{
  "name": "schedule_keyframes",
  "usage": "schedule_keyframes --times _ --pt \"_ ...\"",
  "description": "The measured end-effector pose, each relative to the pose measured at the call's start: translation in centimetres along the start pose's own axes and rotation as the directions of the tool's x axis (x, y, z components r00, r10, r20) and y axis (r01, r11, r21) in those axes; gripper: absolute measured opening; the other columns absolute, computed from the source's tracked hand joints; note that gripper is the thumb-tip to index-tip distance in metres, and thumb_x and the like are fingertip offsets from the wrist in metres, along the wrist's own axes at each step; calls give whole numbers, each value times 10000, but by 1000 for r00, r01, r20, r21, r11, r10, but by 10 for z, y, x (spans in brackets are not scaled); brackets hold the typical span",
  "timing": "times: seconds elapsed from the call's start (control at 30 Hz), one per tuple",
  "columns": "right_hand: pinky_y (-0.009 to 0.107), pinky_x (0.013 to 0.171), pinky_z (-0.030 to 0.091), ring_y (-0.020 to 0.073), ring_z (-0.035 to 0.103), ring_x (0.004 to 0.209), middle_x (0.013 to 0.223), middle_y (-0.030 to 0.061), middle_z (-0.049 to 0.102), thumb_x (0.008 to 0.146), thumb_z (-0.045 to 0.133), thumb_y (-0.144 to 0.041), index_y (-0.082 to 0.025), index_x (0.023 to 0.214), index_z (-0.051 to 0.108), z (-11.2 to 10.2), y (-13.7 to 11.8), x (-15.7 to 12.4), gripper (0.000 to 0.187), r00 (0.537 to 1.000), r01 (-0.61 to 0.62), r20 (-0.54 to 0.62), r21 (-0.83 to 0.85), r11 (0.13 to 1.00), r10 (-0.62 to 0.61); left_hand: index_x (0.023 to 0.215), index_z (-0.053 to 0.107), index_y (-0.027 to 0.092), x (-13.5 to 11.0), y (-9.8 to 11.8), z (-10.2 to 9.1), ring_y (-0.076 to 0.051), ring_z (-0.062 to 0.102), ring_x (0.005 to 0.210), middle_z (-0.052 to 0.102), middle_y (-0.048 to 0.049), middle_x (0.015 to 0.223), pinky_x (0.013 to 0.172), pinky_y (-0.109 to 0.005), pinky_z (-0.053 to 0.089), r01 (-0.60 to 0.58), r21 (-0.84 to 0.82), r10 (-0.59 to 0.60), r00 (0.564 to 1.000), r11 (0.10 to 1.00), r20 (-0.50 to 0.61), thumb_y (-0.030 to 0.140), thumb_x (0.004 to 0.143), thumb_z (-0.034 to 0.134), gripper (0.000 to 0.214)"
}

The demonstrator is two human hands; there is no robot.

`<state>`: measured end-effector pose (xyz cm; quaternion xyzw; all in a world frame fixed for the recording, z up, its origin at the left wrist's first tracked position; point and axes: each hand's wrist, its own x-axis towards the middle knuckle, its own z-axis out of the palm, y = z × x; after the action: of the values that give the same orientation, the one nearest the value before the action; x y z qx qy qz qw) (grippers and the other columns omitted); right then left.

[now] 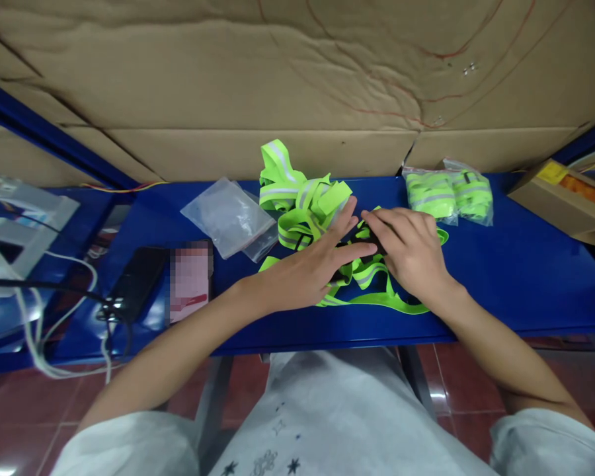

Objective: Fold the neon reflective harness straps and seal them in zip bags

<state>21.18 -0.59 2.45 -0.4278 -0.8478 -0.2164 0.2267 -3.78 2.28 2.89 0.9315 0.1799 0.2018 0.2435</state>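
Observation:
Neon-green reflective straps (pixel 387 301) with silver stripes lie in loose coils under and between my hands. My left hand (pixel 312 271) reaches over them with its fingers stretched out and apart. One of its fingertips is close to my right hand (pixel 411 254), whose fingers are bent down over a bunched part of the strap with some black on it. The spot under the right fingertips is partly hidden. Just beyond my left hand sits a tangled pile of the same straps (pixel 302 195), with a black buckle showing.
Clear plastic bags (pixel 228 215) lie left of the pile. Bagged straps (pixel 449 195) stand at the back right, near a cardboard box (pixel 565 198). A phone (pixel 191 281), a black device (pixel 139 281) and white cables (pixel 34 330) are on the left. Cardboard (pixel 258 92) walls the blue table's (pixel 515 284) back.

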Motion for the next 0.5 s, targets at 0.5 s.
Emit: schedule_keyframes --times 0.5 --pt "442 966 429 320 535 1205 1304 178 678 1062 454 -136 -44 1430 556 5 -11 0 392 997 14 79 -64 998 -8 1547 275 287 3 -3 -8 -389 128 1639 -162 -145 1764 1104 -542 569 49 17 -51 988 999 146 -178 726 460 962"
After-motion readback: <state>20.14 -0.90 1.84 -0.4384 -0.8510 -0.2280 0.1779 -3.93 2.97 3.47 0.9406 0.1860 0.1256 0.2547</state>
